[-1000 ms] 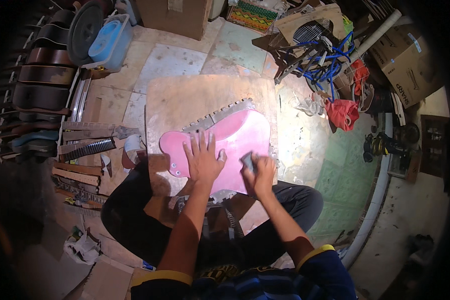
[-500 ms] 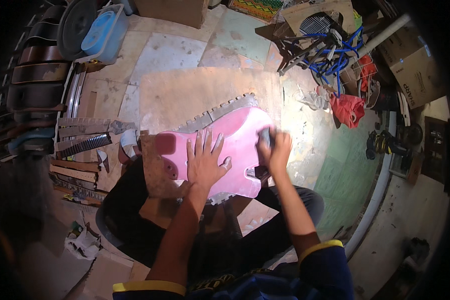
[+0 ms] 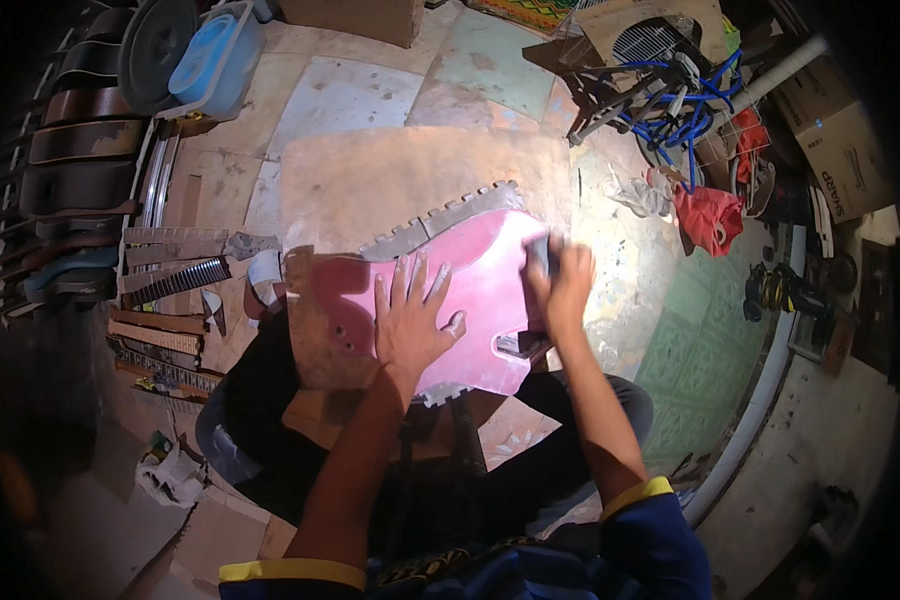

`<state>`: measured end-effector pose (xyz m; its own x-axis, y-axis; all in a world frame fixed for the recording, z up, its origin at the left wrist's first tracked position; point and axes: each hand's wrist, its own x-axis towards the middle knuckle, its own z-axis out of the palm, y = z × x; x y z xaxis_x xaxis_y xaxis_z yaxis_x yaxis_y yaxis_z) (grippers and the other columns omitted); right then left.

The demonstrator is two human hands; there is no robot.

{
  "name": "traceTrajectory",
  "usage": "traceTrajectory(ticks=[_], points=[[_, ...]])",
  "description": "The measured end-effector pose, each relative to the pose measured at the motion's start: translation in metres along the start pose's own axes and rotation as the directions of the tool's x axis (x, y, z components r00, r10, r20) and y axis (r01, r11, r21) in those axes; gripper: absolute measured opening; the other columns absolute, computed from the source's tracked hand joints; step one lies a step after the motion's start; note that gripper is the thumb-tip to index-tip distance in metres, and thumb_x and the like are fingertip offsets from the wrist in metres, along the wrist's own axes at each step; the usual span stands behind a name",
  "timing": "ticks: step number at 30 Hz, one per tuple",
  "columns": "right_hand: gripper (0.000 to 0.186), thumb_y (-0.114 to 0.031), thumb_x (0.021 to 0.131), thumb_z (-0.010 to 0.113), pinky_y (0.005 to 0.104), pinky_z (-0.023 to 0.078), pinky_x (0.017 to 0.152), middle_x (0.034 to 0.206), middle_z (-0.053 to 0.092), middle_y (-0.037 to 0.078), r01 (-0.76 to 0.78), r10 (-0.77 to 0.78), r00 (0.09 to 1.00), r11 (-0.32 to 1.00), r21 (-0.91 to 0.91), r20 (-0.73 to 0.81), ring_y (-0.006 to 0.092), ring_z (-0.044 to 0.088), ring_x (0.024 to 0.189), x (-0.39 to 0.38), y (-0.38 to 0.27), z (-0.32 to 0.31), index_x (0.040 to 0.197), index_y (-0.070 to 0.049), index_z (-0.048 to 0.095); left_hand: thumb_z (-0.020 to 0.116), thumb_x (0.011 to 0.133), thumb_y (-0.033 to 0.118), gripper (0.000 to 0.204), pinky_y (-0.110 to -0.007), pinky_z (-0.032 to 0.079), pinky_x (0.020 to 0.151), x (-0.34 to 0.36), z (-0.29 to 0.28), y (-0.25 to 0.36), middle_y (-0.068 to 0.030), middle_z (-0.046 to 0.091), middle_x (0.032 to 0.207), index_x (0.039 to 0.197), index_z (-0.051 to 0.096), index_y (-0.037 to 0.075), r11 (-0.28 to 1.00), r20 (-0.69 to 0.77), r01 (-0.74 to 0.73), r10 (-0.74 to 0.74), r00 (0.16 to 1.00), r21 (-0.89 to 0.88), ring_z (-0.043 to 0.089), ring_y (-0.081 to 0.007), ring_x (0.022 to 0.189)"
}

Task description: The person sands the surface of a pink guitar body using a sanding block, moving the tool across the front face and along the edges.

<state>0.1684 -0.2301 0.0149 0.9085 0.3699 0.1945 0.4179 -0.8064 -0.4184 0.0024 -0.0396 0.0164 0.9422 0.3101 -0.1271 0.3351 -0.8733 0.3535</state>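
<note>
Toward six o'clock on the wooden counter point(image 3: 370, 170), a pink body-shaped panel point(image 3: 485, 285) is lying over a grey toothed mat point(image 3: 445, 219). Near the panel's centre, the left hand point(image 3: 411, 325) is resting flat, fingers spread, its grip released. At two o'clock, the right hand point(image 3: 568, 285) is grasping a grey block point(image 3: 539, 254) in its grip, at the panel's rim. The step in hand seems to be rubbing down this edge; the next move is probably calling for even strokes following the curve toward the four o'clock cutout point(image 3: 511, 344), with the left palm steadying the panel.
</note>
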Motion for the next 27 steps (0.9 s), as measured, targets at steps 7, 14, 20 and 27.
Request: traceTrajectory(ticks=[7,14,20,27], points=[[0.045,-0.023,0.074,0.084,0.0487,0.045,0.088,0.104,0.06,0.019,0.009,-0.009,1.0,1.0,-0.01,0.012,0.0406,0.058,0.1,0.006,-0.01,0.0,0.113,-0.005,0.069,0.069,0.084,0.055,0.075,-0.063,0.021,0.123,0.003,0.002,-0.004,-0.0116,0.041,0.164,0.151,0.055,0.025,1.0,-0.036,0.001,-0.002,0.999,-0.019,0.032,-0.0376,0.153],[0.045,-0.023,0.073,0.085,0.048,0.045,0.086,0.102,0.061,0.019,0.063,-0.063,0.997,0.998,-0.005,0.036,0.0406,0.058,0.1,-0.063,0.01,-0.013,0.112,-0.005,0.071,0.068,0.084,0.056,0.075,-0.062,0.019,0.124,0.001,0.002,-0.001,-0.0118,0.044,0.162,0.152,0.054,0.027,0.999,-0.032,0.006,-0.007,0.999,-0.036,0.033,-0.0362,0.153],[0.047,-0.025,0.074,0.085,0.0487,0.045,0.088,0.102,0.06,0.02,0.034,-0.03,0.998,0.997,0.063,-0.062,0.0399,0.058,0.098,0.028,-0.008,0.007,0.114,-0.003,0.07,0.069,0.084,0.056,0.074,-0.062,0.02,0.124,0.002,0.001,-0.002,-0.0119,0.043,0.162,0.151,0.056,0.027,0.999,-0.049,-0.002,0.001,0.999,-0.036,0.033,-0.0362,0.153],[0.05,-0.024,0.071,0.086,0.0472,0.045,0.083,0.099,0.058,0.019,0.109,-0.11,0.994,0.993,0.048,0.001,0.0395,0.058,0.093,-0.05,0.006,-0.01,0.113,-0.003,0.069,0.071,0.083,0.055,0.074,-0.062,0.022,0.123,0.0,0.0,-0.003,-0.0118,0.043,0.162,0.15,0.057,0.026,0.998,-0.038,0.03,-0.032,0.999,-0.054,0.033,-0.0363,0.153]])
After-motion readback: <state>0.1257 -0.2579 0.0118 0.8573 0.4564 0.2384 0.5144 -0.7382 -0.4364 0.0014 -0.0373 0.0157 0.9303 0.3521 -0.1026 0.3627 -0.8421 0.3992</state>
